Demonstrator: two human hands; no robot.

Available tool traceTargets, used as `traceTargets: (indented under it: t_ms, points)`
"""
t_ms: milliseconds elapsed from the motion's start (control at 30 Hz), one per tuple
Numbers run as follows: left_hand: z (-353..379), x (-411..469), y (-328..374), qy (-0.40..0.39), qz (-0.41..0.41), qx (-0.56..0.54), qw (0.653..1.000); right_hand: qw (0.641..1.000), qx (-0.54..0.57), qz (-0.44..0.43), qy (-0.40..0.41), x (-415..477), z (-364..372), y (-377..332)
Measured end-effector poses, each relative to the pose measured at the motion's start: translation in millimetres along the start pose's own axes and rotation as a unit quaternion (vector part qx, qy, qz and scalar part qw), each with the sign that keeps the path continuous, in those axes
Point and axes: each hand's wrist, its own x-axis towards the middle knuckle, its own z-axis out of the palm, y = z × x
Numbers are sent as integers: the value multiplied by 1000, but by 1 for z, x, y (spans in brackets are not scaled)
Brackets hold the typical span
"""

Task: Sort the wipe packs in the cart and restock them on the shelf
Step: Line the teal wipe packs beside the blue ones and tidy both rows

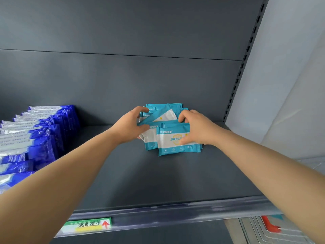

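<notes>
Several teal-and-white wipe packs point(168, 140) stand bunched together near the back of the dark grey shelf point(158, 176). My left hand point(131, 126) grips the left side of the bunch, fingers curled over a tilted pack. My right hand point(197, 127) grips the right side, thumb pressed on the face of the front pack and fingers hooked over its top edge. A long row of blue-and-silver wipe packs point(35, 134) stands on the same shelf at the far left.
The shelf's back panel point(123, 81) rises right behind the teal packs. A slotted upright point(246, 59) bounds the shelf on the right. A green price label point(88, 226) sits on the front rail. Part of the cart with a red piece point(269, 224) shows at the lower right.
</notes>
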Motion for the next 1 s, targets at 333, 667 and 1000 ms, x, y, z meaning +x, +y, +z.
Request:
traceTargets:
  t_ms: [333, 667, 1000]
  points:
    - [6, -12, 13, -48, -4, 46, 998, 999, 16, 20, 35, -12, 12, -11]
    - [20, -34, 26, 82, 47, 254, 963, 997, -12, 36, 72, -53, 9, 2]
    - [96, -34, 115, 55, 218, 329, 917, 988, -74, 66, 115, -113, -27, 77]
